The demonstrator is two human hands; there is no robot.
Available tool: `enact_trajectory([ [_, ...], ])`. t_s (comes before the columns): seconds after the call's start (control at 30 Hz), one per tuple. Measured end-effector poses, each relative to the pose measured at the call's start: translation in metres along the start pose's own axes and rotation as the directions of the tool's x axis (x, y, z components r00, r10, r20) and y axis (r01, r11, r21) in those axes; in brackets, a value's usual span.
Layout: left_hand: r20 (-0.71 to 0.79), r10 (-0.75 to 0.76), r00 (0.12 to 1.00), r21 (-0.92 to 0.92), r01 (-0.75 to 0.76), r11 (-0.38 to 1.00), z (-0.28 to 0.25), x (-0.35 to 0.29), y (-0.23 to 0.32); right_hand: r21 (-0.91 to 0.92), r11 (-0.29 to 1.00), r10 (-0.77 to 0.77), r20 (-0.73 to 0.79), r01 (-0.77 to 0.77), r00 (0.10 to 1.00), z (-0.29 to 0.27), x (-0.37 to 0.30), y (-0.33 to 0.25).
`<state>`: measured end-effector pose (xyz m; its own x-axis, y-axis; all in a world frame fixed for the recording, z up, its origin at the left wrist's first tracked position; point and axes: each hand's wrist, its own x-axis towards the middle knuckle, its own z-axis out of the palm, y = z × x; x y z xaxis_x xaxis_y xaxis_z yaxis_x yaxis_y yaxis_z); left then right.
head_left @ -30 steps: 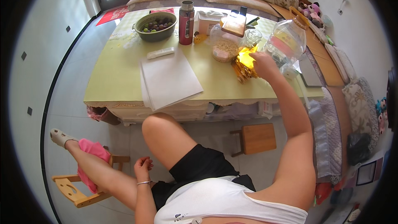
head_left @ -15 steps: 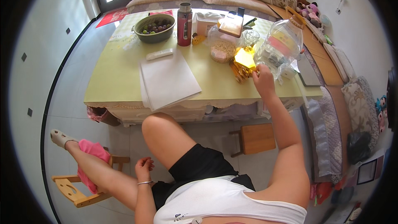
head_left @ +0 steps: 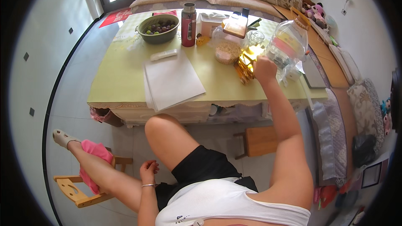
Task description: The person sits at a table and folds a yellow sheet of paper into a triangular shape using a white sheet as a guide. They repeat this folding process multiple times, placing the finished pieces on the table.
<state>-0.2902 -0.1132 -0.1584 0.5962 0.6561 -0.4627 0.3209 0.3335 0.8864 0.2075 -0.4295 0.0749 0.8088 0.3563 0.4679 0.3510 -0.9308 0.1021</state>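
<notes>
My right hand [head_left: 264, 66] is raised over the yellow-green table [head_left: 121, 81]. Its fingers are closed at the lower left edge of a clear plastic bag [head_left: 289, 42] with colourful contents. A shiny yellow wrapper [head_left: 247, 60] lies just left of the fist. My left hand [head_left: 148, 170] hangs low beside my thigh. Its fingers are loosely curled, it holds nothing, and a bracelet is on the wrist.
On the table are a stack of white paper [head_left: 171, 79], a green bowl of dark fruit [head_left: 158, 27], a red flask [head_left: 188, 19] and a clear jar [head_left: 227, 49]. A wooden stool [head_left: 259, 140] stands under the table edge. A small wooden chair [head_left: 77, 190] is at lower left.
My right hand dropped toward the table's near edge, then rose back beside the clear bag. My left hand has stayed where it was.
</notes>
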Motion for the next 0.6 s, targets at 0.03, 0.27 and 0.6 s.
enact_trajectory([
  [0.03,-0.001,-0.004,1.000,0.007,0.004,1.000,0.000,0.000,0.000,0.018,1.000,0.025,-0.003,-0.025,1.000,0.000,-0.002,0.000],
  [0.27,0.009,-0.007,1.000,0.019,0.007,1.000,0.002,0.003,-0.003,0.095,0.995,0.051,-0.076,-0.044,0.996,-0.010,0.005,-0.021],
  [0.6,0.012,-0.024,1.000,0.043,0.023,0.999,0.000,0.003,-0.011,0.072,0.987,-0.141,-0.052,0.145,0.989,0.017,0.007,-0.014],
])
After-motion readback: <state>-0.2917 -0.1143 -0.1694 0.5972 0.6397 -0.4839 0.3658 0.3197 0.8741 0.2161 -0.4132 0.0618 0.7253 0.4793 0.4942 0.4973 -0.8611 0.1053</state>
